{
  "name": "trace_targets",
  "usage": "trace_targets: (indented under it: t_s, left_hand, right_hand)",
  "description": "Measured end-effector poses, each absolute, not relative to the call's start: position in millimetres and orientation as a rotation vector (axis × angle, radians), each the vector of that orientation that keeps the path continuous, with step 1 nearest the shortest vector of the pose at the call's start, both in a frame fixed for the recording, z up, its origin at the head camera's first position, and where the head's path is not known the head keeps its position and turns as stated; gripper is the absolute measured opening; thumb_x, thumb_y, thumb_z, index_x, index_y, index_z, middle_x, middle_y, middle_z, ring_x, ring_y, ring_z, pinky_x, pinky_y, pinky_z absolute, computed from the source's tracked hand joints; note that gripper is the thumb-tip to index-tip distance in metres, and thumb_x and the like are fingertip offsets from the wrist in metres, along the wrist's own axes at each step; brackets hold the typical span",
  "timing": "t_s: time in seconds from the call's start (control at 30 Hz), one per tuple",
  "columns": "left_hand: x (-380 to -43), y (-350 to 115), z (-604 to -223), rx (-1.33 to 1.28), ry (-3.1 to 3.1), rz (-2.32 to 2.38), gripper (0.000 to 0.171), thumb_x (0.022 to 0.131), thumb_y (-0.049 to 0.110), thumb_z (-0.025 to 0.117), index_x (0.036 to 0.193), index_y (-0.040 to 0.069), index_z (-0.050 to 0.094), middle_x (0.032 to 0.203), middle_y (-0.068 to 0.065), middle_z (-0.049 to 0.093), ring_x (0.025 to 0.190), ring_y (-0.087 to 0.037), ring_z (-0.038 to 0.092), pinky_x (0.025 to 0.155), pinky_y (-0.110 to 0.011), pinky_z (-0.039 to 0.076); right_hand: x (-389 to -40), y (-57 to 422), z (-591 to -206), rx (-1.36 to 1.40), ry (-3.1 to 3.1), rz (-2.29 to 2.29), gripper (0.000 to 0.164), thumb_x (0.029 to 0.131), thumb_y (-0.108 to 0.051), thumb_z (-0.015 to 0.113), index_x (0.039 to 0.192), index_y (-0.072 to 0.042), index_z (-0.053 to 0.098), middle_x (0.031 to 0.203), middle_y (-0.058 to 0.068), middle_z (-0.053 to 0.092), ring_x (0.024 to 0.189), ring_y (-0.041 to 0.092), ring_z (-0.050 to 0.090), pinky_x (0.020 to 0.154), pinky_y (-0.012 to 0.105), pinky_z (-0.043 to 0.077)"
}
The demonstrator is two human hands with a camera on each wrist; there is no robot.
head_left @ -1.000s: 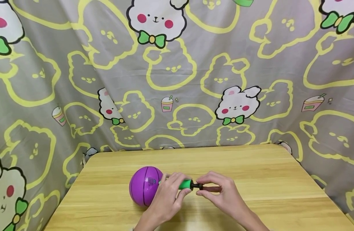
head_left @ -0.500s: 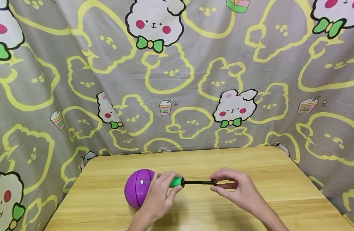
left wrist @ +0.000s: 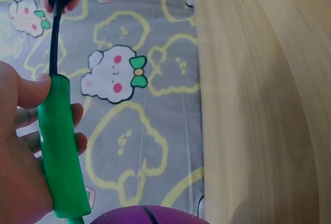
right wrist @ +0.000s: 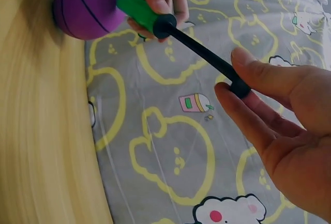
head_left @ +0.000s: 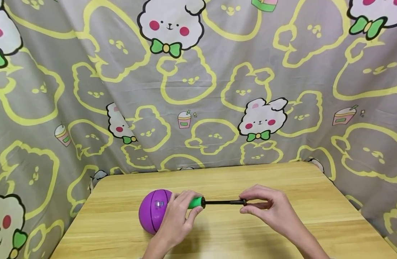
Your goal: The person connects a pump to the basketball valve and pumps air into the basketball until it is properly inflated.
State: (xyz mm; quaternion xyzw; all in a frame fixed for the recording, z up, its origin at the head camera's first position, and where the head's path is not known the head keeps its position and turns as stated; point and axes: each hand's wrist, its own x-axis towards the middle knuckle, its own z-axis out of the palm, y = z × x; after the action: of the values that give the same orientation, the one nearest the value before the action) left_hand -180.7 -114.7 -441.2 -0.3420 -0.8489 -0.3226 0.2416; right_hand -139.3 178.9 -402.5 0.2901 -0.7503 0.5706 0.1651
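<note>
A purple ball with black seam lines sits at the left of the wooden table. My left hand grips the green barrel of a small hand pump, whose narrow green tip meets the ball in the right wrist view. The pump's black rod stands far out of the barrel toward the right. Thumb and fingers of my right hand pinch the black knob at the rod's end. In the head view, the left hand hides the pump's tip and part of the ball.
The light wooden tabletop stretches under both hands. Behind it and along its sides hangs a grey curtain printed with yellow outlines and white cartoon rabbits.
My right hand has moved to the right, drawing the black rod out of the green barrel. The left hand and the ball have shifted slightly left in view.
</note>
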Motion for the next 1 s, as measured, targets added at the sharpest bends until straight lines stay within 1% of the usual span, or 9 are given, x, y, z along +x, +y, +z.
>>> trace_targets:
  t_s: [0.17,0.33,0.43,0.63,0.77,0.9,1.0]
  left_hand:
    - [-177.8,-110.4,-441.3,-0.935,-2.286,-0.866,0.017,0.099,0.025,0.067,0.115,0.018,0.067,0.105,0.013,0.067,0.097,-0.003,0.062,0.086,-0.038,0.04]
    - [-174.6,-104.0,-442.9,-0.962,-2.289,-0.848,0.017,0.1,0.025,0.066,0.115,0.019,0.066,0.105,0.013,0.066,0.096,-0.004,0.061,0.086,-0.038,0.039]
    - [-172.1,-100.4,-444.1,-0.981,-2.302,-0.844,0.016,0.1,0.025,0.065,0.115,0.018,0.066,0.105,0.013,0.066,0.097,-0.005,0.062,0.086,-0.039,0.039]
    - [-168.1,-94.1,-446.4,-1.008,-2.306,-0.829,0.017,0.1,0.027,0.064,0.114,0.017,0.066,0.106,0.01,0.067,0.1,-0.008,0.062,0.086,-0.04,0.039]
    - [-167.4,-90.0,-449.5,-1.023,-2.307,-0.783,0.019,0.1,0.029,0.064,0.115,0.017,0.065,0.108,0.009,0.068,0.102,-0.009,0.063,0.086,-0.039,0.039]
    - [-167.6,-89.6,-451.2,-1.031,-2.338,-0.76,0.018,0.102,0.031,0.061,0.116,0.02,0.064,0.108,0.01,0.067,0.1,-0.008,0.063,0.086,-0.039,0.04]
    - [-167.8,-92.8,-450.6,-1.032,-2.386,-0.785,0.018,0.104,0.033,0.059,0.117,0.022,0.063,0.109,0.011,0.066,0.099,-0.005,0.061,0.088,-0.04,0.042]
  right_hand:
    - [-141.1,169.3,-407.9,0.803,-2.093,1.633,0.03,0.079,0.001,0.085,0.107,-0.01,0.078,0.101,0.01,0.074,0.094,0.019,0.073,0.071,0.037,0.06]
    - [-142.3,156.7,-416.4,0.79,-2.082,1.631,0.031,0.077,0.001,0.086,0.105,-0.011,0.079,0.1,0.005,0.075,0.092,0.018,0.074,0.069,0.036,0.06]
    - [-143.5,148.1,-423.5,0.799,-2.064,1.623,0.031,0.077,0.0,0.087,0.104,-0.011,0.079,0.099,0.004,0.075,0.09,0.019,0.074,0.068,0.035,0.06]
    - [-146.6,130.4,-438.8,0.855,-1.982,1.593,0.033,0.075,0.005,0.086,0.105,-0.006,0.079,0.098,0.01,0.075,0.087,0.022,0.074,0.064,0.034,0.059]
    - [-147.1,124.3,-445.6,0.878,-1.972,1.577,0.031,0.075,0.005,0.086,0.104,-0.002,0.077,0.099,0.013,0.074,0.087,0.022,0.074,0.064,0.034,0.059]
    - [-145.4,125.4,-443.9,0.876,-2.016,1.589,0.028,0.078,0.003,0.085,0.104,-0.006,0.077,0.099,0.01,0.073,0.089,0.021,0.074,0.066,0.033,0.059]
    - [-144.4,128.5,-438.9,0.892,-2.075,1.598,0.025,0.082,-0.001,0.084,0.105,-0.009,0.076,0.1,0.009,0.072,0.092,0.02,0.073,0.069,0.032,0.06]
